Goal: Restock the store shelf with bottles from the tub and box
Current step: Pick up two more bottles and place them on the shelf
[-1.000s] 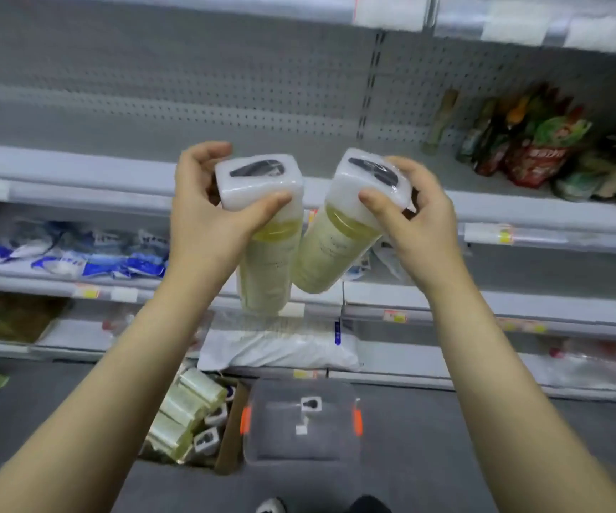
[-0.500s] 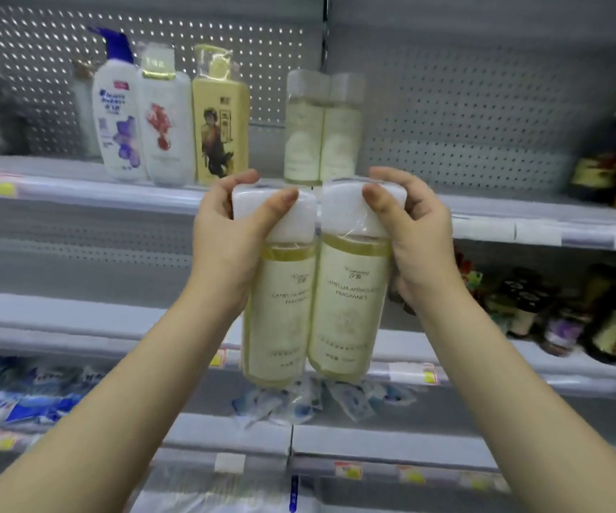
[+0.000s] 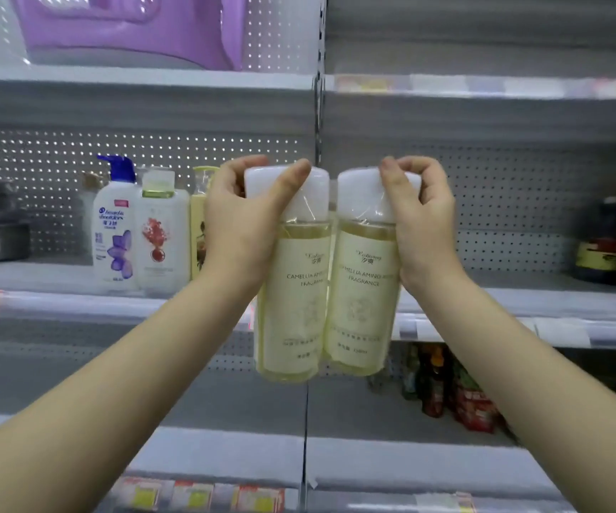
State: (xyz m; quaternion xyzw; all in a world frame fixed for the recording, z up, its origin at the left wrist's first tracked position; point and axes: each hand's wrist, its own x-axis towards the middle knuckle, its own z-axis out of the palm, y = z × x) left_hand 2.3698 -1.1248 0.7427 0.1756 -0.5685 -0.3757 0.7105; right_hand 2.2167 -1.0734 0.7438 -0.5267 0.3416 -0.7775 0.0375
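Observation:
Two pale yellow bottles with white caps hang upright side by side in front of the shelf. My left hand (image 3: 241, 224) grips the white cap of the left bottle (image 3: 293, 298). My right hand (image 3: 423, 220) pinches the cap of the right bottle (image 3: 360, 301). Both bottles are wrapped in clear film and read "Camellia Amino Acid Fragrance". They are held at the height of the grey middle shelf (image 3: 58, 279), their lower ends below its front edge. The tub and the box are out of view.
On the middle shelf to the left stand a white shampoo bottle with a blue pump (image 3: 114, 231), a white bottle with a red flower (image 3: 162, 235) and a yellow bottle (image 3: 197, 231). Dark bottles (image 3: 601, 242) stand far right. A purple tub (image 3: 132, 27) sits on the shelf above.
I raised both bottles from over the floor box up to the middle shelf and turned them upright. The view tilted upward, so the tub and box dropped out of sight.

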